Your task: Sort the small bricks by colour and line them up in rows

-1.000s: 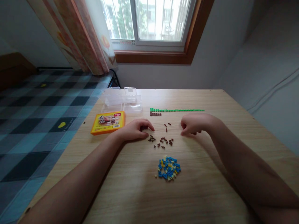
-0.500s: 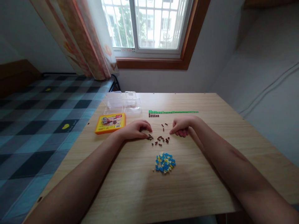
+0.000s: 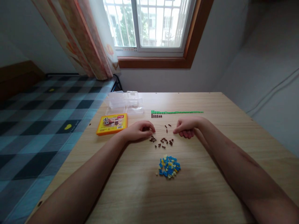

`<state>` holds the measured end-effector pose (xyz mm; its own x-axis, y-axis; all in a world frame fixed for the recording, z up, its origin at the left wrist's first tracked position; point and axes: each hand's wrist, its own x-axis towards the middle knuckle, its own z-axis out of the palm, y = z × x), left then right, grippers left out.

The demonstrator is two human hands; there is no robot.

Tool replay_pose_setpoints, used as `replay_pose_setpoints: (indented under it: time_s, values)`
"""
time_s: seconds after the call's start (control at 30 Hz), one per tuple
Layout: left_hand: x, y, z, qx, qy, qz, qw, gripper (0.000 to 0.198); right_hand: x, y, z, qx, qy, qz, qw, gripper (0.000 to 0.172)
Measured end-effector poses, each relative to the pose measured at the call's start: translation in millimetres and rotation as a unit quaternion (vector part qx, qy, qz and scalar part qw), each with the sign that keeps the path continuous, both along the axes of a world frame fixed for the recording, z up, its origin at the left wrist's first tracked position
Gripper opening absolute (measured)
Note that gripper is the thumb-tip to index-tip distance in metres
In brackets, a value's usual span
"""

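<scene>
My left hand (image 3: 140, 130) rests just behind a small cluster of brown building bricks (image 3: 152, 139), thumb and forefinger tips brought together. Whatever may be between them is too small to make out. My right hand (image 3: 187, 127) is closed on the tabletop, with the other fingers curled under and the thumb and forefinger pressed together; any piece there is hidden. Between the hands lie a few longer brown bricks (image 3: 166, 131), with more loose brown bricks (image 3: 164, 141) in front. Closer to me is a pile of blue and yellow bricks (image 3: 169, 167).
Behind the hands runs a long line of green bricks (image 3: 177, 112), above a short row of brown bricks (image 3: 156, 116). A yellow box (image 3: 112, 123) lies left of my left hand, with clear plastic containers (image 3: 125, 102) behind it. A checked bed (image 3: 46, 124) adjoins the table.
My left hand has lifted slightly away from the brown cluster, and its thumb has closed towards the forefinger. My right hand looks much the same. The whole view has shifted a little.
</scene>
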<state>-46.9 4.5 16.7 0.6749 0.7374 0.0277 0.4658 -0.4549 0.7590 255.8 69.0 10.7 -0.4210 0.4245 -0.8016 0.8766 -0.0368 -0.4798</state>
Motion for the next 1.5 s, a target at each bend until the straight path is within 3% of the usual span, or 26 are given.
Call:
replay_pose_setpoints:
  time_s: [0.27,0.43,0.6,0.73,0.87,1.0,1.1,1.23,1.5]
  values:
    - [0.5,-2.3,2.7,0.014,0.011,-0.025,1.000,0.033,0.5,-4.2,2.8,0.011,-0.003,0.002,1.000,0.059]
    - [2.8,-4.0,3.8,0.018,0.007,-0.021,1.000,0.030,1.3,-4.4,2.2,0.012,0.003,0.004,1.000,0.060]
    - [1.7,-3.5,0.6,0.002,0.000,0.009,1.000,0.028,0.6,-7.3,4.7,0.015,0.003,-0.010,1.000,0.057]
    - [4.7,-3.5,-8.3,-0.004,-0.007,0.090,0.996,0.024,6.7,-10.2,6.9,0.034,0.040,-0.011,0.999,0.054]
    - [8.7,-2.9,-14.8,0.054,-0.016,0.141,0.988,0.017,15.8,-13.1,4.2,0.095,0.159,-0.032,0.982,0.046]
    - [9.7,-2.8,-14.1,0.065,-0.012,0.145,0.987,0.017,13.3,-14.4,-4.3,0.217,0.253,-0.089,0.938,0.032]
    - [9.7,-3.1,-11.6,0.068,-0.007,0.146,0.987,0.017,7.0,-13.7,-9.5,0.303,0.228,-0.076,0.922,0.034]
    - [10.2,-3.6,-10.5,0.075,-0.005,0.144,0.987,0.017,3.3,-11.0,-10.5,0.392,0.191,0.001,0.900,0.024]
    - [11.0,-5.2,-13.5,0.108,0.005,0.135,0.985,0.017,-4.0,-14.6,-3.8,0.430,0.197,0.035,0.881,0.022]
